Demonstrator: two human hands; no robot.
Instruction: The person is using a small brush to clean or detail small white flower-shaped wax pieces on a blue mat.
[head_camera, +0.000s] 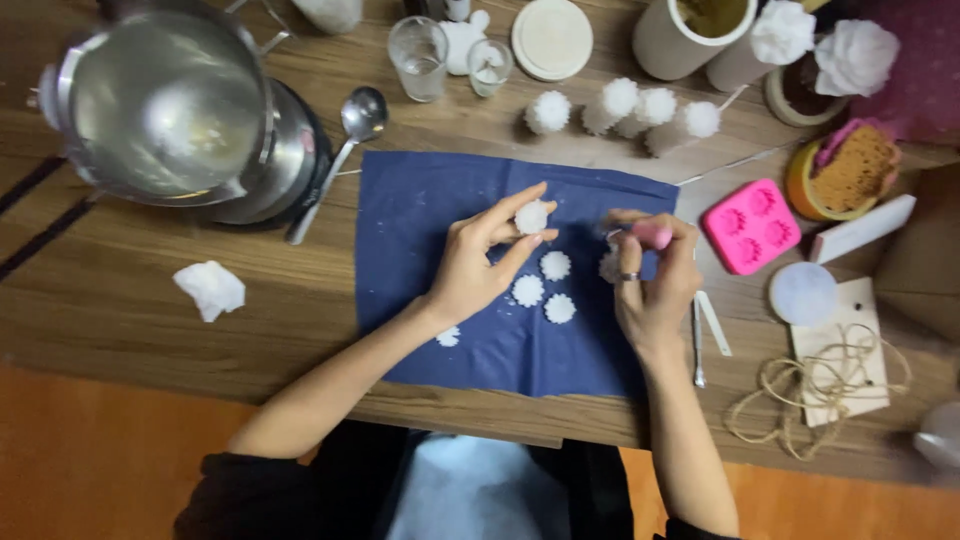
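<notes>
The left hand (480, 262) pinches a white flower-shaped wax piece (532, 216) in its fingertips above the blue cloth (420, 215) on the counter (120, 310); just right of it lie three finished pieces (542, 288); further right, the right hand (652, 275) is clamped on a small pink mould (652, 234), apparently unemptied

White scalloped wax flower (532, 216) sat pinched in fingertips, mid-frame, above the blue cloth (420, 260). Small pink piece (652, 234) was gripped right of centre, its shape partly hidden.
</notes>
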